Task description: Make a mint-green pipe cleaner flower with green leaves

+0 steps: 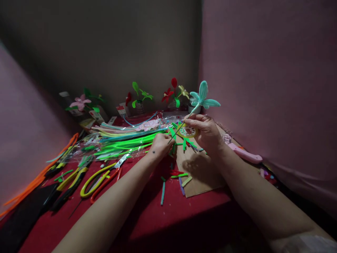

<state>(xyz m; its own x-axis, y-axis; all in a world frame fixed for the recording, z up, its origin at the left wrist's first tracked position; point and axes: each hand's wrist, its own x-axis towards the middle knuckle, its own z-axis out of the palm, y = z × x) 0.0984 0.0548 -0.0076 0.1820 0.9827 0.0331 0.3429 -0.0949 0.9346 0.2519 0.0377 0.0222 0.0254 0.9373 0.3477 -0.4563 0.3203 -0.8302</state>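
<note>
A turquoise pipe-cleaner flower (203, 93) tilts up to the right on a thin dark wire stem (177, 132). My left hand (161, 144) is closed on the lower part of this stem, fingers partly hidden behind the hand. Thumb and fingers of my right hand (206, 129) pinch the stem just below the turquoise wrapping. A yellow-rimmed tape roll (187, 130) hangs in the same right hand, under the fingers. Green pipe-cleaner pieces (172, 135) show beside and behind both hands, above a cardboard sheet (200, 179).
Bundles of green pipe cleaners (123, 144) lie left of my hands. Yellow-and-red scissors (100, 179) and pliers (71, 181) sit at the left on the red tablecloth (147, 218). Finished flowers (173, 93) stand along the back; a pink glue gun (243, 153) lies right.
</note>
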